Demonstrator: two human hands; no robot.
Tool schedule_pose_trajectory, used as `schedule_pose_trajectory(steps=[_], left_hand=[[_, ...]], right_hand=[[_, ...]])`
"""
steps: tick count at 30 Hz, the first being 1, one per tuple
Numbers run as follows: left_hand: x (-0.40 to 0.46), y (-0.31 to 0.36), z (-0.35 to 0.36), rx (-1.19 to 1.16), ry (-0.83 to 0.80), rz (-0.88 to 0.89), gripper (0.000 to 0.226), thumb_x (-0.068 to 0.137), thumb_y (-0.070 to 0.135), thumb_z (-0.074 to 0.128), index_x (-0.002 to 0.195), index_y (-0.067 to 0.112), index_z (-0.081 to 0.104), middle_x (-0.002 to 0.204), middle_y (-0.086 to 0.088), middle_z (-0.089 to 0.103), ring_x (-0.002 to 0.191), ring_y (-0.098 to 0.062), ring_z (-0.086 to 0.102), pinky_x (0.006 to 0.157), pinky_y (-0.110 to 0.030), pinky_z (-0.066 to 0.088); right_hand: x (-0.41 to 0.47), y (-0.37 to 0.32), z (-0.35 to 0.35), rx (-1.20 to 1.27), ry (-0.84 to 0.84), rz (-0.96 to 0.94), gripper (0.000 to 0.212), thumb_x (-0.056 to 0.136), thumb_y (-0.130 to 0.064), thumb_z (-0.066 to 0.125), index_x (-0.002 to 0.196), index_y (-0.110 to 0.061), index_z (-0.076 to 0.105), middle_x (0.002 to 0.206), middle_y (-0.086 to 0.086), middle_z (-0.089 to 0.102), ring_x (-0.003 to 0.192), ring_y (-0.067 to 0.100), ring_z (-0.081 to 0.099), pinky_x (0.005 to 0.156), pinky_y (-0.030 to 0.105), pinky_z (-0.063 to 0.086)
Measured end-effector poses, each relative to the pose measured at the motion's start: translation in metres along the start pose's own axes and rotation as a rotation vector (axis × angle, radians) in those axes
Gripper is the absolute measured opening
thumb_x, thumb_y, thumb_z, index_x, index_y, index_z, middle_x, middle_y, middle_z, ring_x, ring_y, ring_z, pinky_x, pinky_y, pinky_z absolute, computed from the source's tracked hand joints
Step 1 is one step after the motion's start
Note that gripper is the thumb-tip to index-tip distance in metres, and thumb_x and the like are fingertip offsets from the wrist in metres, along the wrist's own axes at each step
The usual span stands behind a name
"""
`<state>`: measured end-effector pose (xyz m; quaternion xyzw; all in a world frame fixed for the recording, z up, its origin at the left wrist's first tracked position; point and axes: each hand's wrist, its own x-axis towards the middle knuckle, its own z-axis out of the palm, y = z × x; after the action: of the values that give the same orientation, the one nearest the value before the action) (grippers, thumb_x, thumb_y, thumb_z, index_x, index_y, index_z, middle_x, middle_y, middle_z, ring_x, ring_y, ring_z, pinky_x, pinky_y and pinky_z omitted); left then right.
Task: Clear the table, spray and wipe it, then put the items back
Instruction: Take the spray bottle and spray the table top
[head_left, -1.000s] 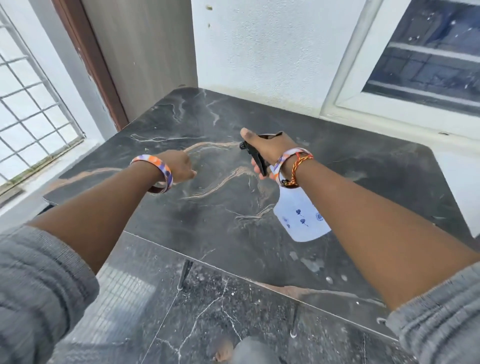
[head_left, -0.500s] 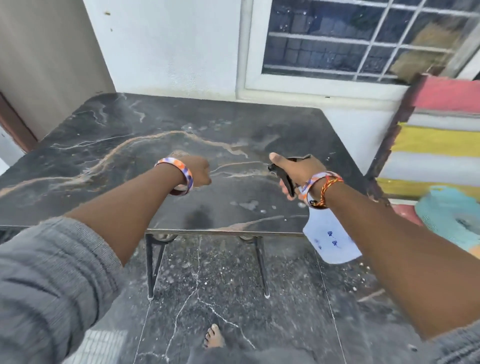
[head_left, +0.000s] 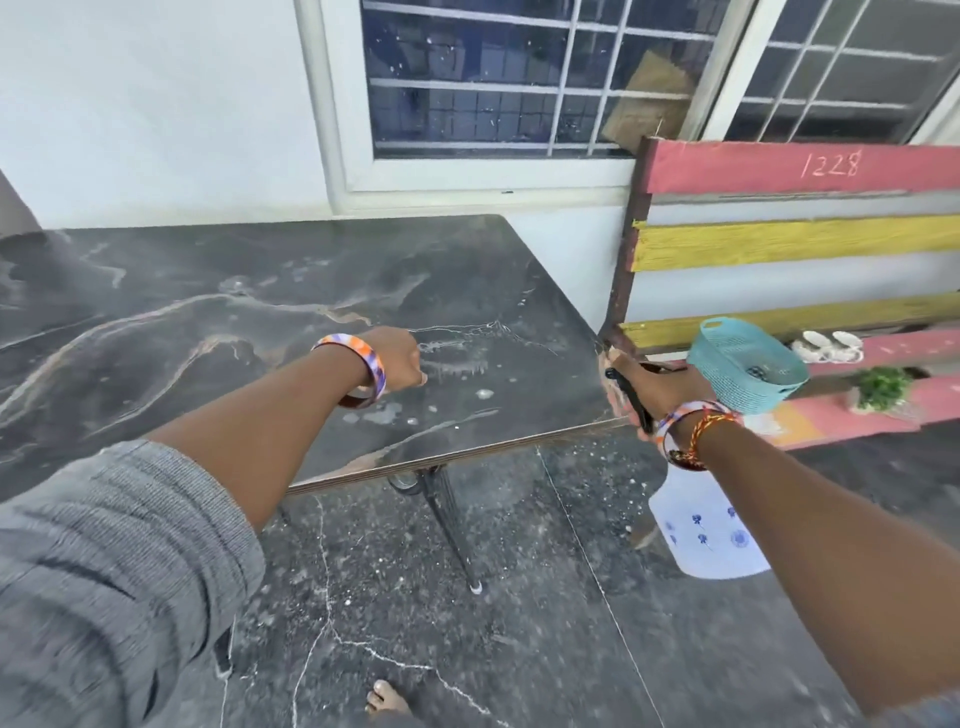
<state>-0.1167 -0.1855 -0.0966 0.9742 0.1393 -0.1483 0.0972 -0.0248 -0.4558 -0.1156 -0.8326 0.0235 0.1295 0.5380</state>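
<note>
The dark marble-patterned table (head_left: 218, 291) fills the left and middle of the head view, with wet spray patches near its right front corner. My right hand (head_left: 660, 387) is shut on a spray bottle (head_left: 701, 530) with a black trigger and a white body printed with blue flowers; it hangs just past the table's right edge, over the floor. My left hand (head_left: 397, 358) is a closed fist above the table's right part, and I cannot see anything in it.
A bench of red, yellow and white slats (head_left: 779, 239) stands right of the table, carrying a teal basket (head_left: 748, 371), white sandals (head_left: 831, 347) and a small green plant (head_left: 883, 387). A barred window (head_left: 493, 78) lies behind. Dark marble floor and my bare foot (head_left: 387, 699) are below.
The view has swung right, bringing the bench and basket into sight. My right hand with the bottle has moved from over the table to beyond its right edge. More wet patches show.
</note>
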Motion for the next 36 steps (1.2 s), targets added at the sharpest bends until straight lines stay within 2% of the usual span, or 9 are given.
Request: schedule_pose_trajectory(steps=[3,7,10,13,16,21,26,30,36], left_hand=[[0.004,0.006,-0.002,0.027,0.013,0.008,0.038,0.094,0.025,0.044,0.098,-0.007,0.065,0.083,-0.011,0.056,0.078,-0.026,0.05,0.08,-0.032,0.045],[0.007,-0.001,-0.007,0.023,0.025,-0.008,0.033,0.093,0.023,0.045,0.089,-0.004,0.064,0.082,-0.013,0.056,0.079,-0.029,0.053,0.086,-0.036,0.048],[0.009,-0.018,-0.01,0.01,0.046,-0.043,0.033,0.091,0.023,0.047,0.088,-0.005,0.065,0.082,-0.013,0.058,0.083,-0.033,0.059,0.078,-0.034,0.047],[0.001,-0.04,-0.012,-0.012,0.053,-0.125,0.029,0.092,0.02,0.049,0.105,-0.001,0.064,0.095,-0.014,0.061,0.084,-0.026,0.052,0.076,-0.029,0.042],[-0.01,-0.073,-0.015,-0.034,0.046,-0.198,0.034,0.093,0.018,0.046,0.116,-0.002,0.061,0.117,-0.019,0.064,0.105,-0.034,0.059,0.089,-0.034,0.046],[-0.024,-0.142,-0.032,-0.006,0.065,-0.323,0.035,0.093,0.023,0.048,0.113,-0.001,0.063,0.119,-0.018,0.063,0.111,-0.033,0.058,0.091,-0.029,0.045],[-0.028,-0.202,-0.051,0.007,0.058,-0.39,0.036,0.095,0.023,0.045,0.118,0.0,0.061,0.124,-0.017,0.061,0.115,-0.032,0.055,0.091,-0.029,0.043],[-0.019,-0.24,-0.069,0.035,0.075,-0.404,0.038,0.096,0.022,0.042,0.117,-0.003,0.06,0.123,-0.02,0.061,0.115,-0.034,0.055,0.093,-0.031,0.044],[0.021,-0.248,-0.091,0.039,0.108,-0.282,0.037,0.095,0.023,0.043,0.113,-0.003,0.062,0.112,-0.017,0.063,0.1,-0.03,0.057,0.09,-0.032,0.046]], right_hand=[[-0.003,-0.012,-0.008,-0.001,0.045,-0.004,0.049,0.078,-0.053,0.066,0.047,-0.017,0.051,0.032,0.001,0.05,0.027,0.015,0.048,0.039,0.019,0.042],[0.0,-0.05,-0.001,0.017,-0.081,0.014,0.037,0.089,-0.044,0.059,0.076,-0.008,0.058,0.051,0.008,0.052,0.043,0.021,0.052,0.03,0.01,0.039],[0.014,-0.072,0.027,0.082,-0.117,-0.031,0.06,0.078,-0.053,0.067,0.097,0.003,0.066,0.059,0.015,0.062,0.043,0.022,0.06,0.049,0.031,0.057],[0.022,-0.096,0.066,0.089,-0.106,-0.083,0.06,0.069,-0.058,0.071,0.093,-0.004,0.064,0.055,0.009,0.06,0.041,0.02,0.054,0.042,0.025,0.05],[0.031,-0.123,0.104,0.056,-0.163,-0.126,0.05,0.07,-0.058,0.07,0.076,-0.01,0.061,0.053,0.006,0.056,0.038,0.018,0.049,0.04,0.02,0.042],[0.042,-0.171,0.173,0.051,-0.397,-0.07,0.039,0.08,-0.053,0.064,0.076,-0.014,0.061,0.065,0.013,0.057,0.059,0.026,0.056,0.068,0.04,0.053],[0.041,-0.202,0.254,0.047,-0.392,-0.134,0.042,0.076,-0.05,0.069,0.078,-0.009,0.061,0.061,0.008,0.054,0.043,0.018,0.048,0.037,0.017,0.043],[0.045,-0.216,0.296,0.029,-0.389,-0.119,0.043,0.074,-0.052,0.07,0.068,-0.01,0.06,0.058,0.009,0.056,0.043,0.02,0.049,0.045,0.022,0.043],[0.055,-0.226,0.284,0.041,-0.44,-0.029,0.053,0.083,-0.06,0.055,0.082,-0.007,0.058,0.066,0.009,0.057,0.044,0.019,0.055,0.045,0.019,0.045]])
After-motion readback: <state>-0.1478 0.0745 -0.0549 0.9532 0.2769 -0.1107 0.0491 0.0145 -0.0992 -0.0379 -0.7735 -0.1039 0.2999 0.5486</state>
